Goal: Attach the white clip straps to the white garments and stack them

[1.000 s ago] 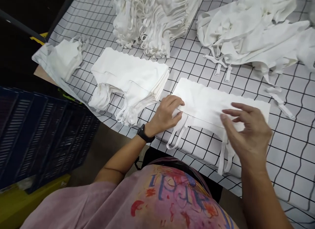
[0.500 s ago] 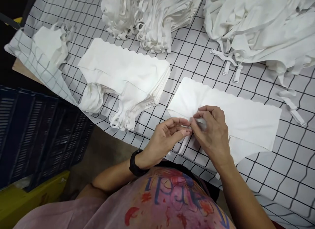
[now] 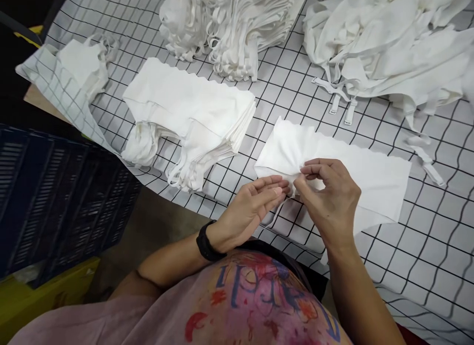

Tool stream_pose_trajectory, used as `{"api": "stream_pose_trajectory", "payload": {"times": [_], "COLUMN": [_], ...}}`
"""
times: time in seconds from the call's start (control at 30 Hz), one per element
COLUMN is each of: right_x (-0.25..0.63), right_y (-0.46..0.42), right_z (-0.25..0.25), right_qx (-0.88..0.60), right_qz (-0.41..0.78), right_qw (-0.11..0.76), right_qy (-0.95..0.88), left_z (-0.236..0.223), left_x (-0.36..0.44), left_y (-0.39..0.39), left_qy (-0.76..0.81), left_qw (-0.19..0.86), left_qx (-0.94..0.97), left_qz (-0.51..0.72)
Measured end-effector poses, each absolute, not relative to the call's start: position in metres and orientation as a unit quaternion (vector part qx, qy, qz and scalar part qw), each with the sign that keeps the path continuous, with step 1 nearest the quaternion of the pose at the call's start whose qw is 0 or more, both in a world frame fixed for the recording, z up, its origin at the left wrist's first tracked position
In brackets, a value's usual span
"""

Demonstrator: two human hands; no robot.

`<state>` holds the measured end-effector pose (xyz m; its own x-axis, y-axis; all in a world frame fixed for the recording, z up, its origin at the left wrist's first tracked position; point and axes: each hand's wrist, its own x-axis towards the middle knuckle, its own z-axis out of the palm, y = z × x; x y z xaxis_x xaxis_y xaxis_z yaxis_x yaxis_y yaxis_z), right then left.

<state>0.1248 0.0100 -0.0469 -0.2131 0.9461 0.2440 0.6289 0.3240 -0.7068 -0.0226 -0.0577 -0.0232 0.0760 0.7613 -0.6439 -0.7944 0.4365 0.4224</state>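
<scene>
Fingers of the right hand (image 3: 329,201) pinch the white top (image 3: 377,182) — pinched edge hidden; the left hand (image 3: 248,209) keeps its fingers together, hold unclear — far pile (image 3: 242,38) cut off.

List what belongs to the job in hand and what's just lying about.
In the job: white garment, pinched by the right hand, left hand close by; likely also neat stack, strappy pile, loose heap.
Apparently just lying about: blue crates, yellow box.

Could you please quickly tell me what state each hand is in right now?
Left hand: fingers extended beside the white garment; whether it holds anything cannot be told.
Right hand: closed in a pinch grip, holding the white garment.
</scene>
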Motion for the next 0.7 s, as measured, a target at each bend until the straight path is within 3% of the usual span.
{"api": "stream_pose_trajectory", "payload": {"times": [0.33,0.7], "right_x": [0.135,0.137], "right_y": [-0.025,-0.045], "right_z": [-0.018,-0.018], "right_qx": [-0.524,-0.560], "right_qz": [0.228,0.311], "right_qw": [0.389,0.471], "right_qy": [-0.722,-0.607], "left_z": [-0.024,-0.025], "left_x": [0.005,0.011], "left_y": [-0.042,-0.058], "left_qy": [0.400,0.433], "left_qw": [0.706,0.667], "left_qx": [0.006,0.079], "left_qz": [0.584,0.601]}}
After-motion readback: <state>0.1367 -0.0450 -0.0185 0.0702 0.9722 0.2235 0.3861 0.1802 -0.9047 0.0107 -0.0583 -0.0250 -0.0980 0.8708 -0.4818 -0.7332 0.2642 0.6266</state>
